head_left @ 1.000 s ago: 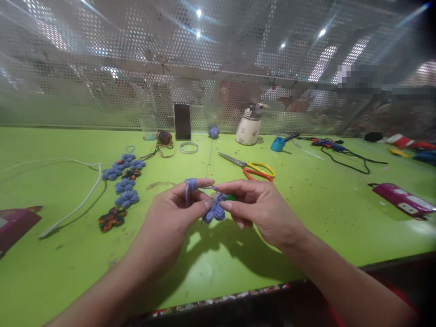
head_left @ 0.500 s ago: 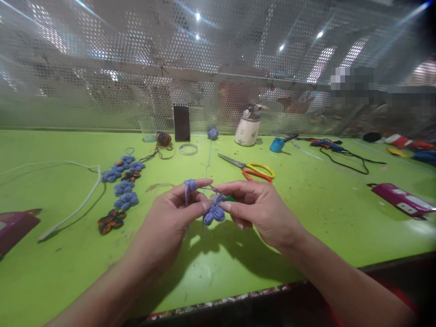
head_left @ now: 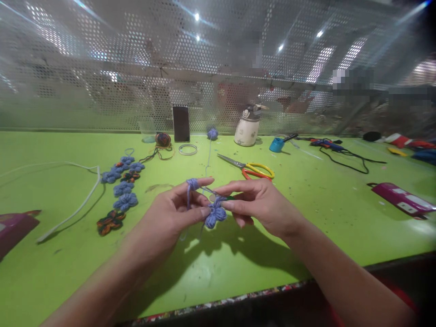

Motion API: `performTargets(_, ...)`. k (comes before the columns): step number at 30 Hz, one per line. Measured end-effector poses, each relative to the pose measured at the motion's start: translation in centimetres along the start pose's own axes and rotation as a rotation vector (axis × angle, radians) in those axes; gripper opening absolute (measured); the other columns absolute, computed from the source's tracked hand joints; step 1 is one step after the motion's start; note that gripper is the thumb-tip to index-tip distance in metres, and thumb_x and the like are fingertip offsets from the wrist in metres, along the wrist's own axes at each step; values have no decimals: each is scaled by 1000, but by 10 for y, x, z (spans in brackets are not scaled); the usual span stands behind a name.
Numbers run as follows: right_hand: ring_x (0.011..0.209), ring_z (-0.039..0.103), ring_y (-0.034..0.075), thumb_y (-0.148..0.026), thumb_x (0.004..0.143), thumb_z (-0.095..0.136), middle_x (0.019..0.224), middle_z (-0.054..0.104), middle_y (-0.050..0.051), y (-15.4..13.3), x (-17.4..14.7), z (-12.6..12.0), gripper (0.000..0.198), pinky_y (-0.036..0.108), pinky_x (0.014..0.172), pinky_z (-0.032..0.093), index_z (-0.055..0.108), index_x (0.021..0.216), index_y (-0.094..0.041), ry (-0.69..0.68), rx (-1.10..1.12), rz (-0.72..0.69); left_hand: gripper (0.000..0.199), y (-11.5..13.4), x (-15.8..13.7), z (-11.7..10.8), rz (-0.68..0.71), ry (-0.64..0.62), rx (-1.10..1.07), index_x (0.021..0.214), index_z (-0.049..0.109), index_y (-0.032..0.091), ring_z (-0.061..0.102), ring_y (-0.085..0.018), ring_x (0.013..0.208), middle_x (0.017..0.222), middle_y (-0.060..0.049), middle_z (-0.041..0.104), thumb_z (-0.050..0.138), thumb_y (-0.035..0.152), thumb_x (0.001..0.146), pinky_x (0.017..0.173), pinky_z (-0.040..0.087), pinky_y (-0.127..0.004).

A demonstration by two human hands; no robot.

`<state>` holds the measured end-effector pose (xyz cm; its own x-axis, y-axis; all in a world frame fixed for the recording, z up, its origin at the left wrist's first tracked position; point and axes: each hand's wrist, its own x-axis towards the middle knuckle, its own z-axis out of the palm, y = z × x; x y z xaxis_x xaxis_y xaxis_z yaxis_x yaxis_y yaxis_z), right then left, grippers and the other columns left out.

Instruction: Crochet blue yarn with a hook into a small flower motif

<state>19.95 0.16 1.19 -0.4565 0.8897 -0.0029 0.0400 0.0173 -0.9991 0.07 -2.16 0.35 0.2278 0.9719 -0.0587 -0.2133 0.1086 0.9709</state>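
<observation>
My left hand [head_left: 175, 204] pinches the edge of a small purple crochet flower [head_left: 215, 215] between thumb and fingers. Purple yarn [head_left: 192, 184] is wrapped round its stretched index finger. From there a strand crosses to the top of the flower. My right hand [head_left: 259, 204] is closed on a crochet hook [head_left: 230, 198], of which a bit of green handle shows; its tip is hard to make out among the yarn. The right thumb lies against the flower's upper right side. Beyond the hands, a purple yarn ball [head_left: 212, 133] trails a strand toward them.
Scissors [head_left: 252, 170] lie just past my right hand. Several crochet flowers [head_left: 125, 201] are at left, near a white cable [head_left: 76, 218]. Behind stand a phone [head_left: 181, 124], a metal ring [head_left: 187, 150], a bottle [head_left: 247, 129] and a blue pot [head_left: 276, 145]. A glue gun [head_left: 327, 144] lies right.
The flower has shifted slightly right and turned, showing more of its petals. My left thumb has drawn back a little, and the strand near the hook has changed its line.
</observation>
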Motion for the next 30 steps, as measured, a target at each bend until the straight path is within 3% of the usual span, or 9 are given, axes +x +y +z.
performTargets(5,45,50,6,-19,81,69,67,65,1,-8,-3,-15,25,20,44,42,77,105,-14,-119,-258,-122,37,-1,1,-3,-2,-51,54,112,72,26,61,-10,74,78,4,66,78,17,76,74,44,-25)
performTargets(10,56,54,7,-10,87,61,76,69,2,-18,-8,-24,26,20,55,43,76,107,-17,-239,-609,-404,31,-1,-1,-1,-39,-54,64,106,74,26,60,-10,72,76,4,66,76,16,77,73,43,-25)
performTargets(13,65,57,9,-8,91,57,78,70,3,-23,-11,-26,28,21,63,43,75,111,-16,-273,-769,-494,30,0,-2,0,-52,-49,79,106,74,26,60,-10,74,78,4,66,75,16,77,75,42,-26)
performTargets(22,71,57,11,-5,94,50,84,69,2,-28,-16,-24,37,23,65,39,70,121,-20,-307,-989,-477,28,0,-2,0,-64,-52,122,105,73,24,60,-11,74,79,3,66,74,18,78,76,43,-28)
performTargets(30,63,53,13,-2,90,48,74,64,3,-26,-19,-15,41,24,59,36,72,117,-22,-211,-1117,-419,27,4,-3,8,40,34,282,101,74,21,60,-15,67,71,2,66,74,17,75,68,46,-29)
